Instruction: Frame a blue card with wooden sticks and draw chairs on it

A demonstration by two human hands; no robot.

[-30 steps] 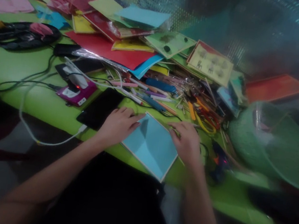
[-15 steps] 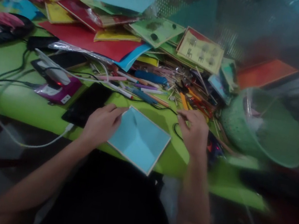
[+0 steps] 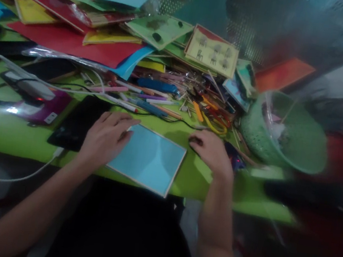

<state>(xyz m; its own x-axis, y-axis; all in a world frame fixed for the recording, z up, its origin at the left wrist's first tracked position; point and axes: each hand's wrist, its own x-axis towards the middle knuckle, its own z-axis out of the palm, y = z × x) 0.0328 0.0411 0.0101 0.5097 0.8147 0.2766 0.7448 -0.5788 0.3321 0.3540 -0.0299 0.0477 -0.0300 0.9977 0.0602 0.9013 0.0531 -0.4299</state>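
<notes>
A light blue card (image 3: 151, 157) with a pale border lies at the front of the green table, its lower corner over the edge. My left hand (image 3: 106, 138) is closed at the card's upper left corner, thumb and fingertips against it. Right of the card, my right hand (image 3: 210, 149) has its fingers curled together on a thin black cable (image 3: 177, 121); the part inside the hand is hidden. A black tablet-like slab (image 3: 78, 119) lies partly behind my left hand. Beside my right wrist is a dark object with a small reddish light (image 3: 234, 154), too blurred to name.
A purple power strip (image 3: 53, 105) with plugs and cords sits at left. Markers, sticks and orange-handled pliers (image 3: 197, 111) crowd the middle. Stacked coloured cards (image 3: 212, 51) and papers line the back. A green perforated basket (image 3: 258, 123) stands at right.
The view has shifted, so most things sit further left. My right hand has turned and its fingers have curled further inward. My left hand stays at the card's corner.
</notes>
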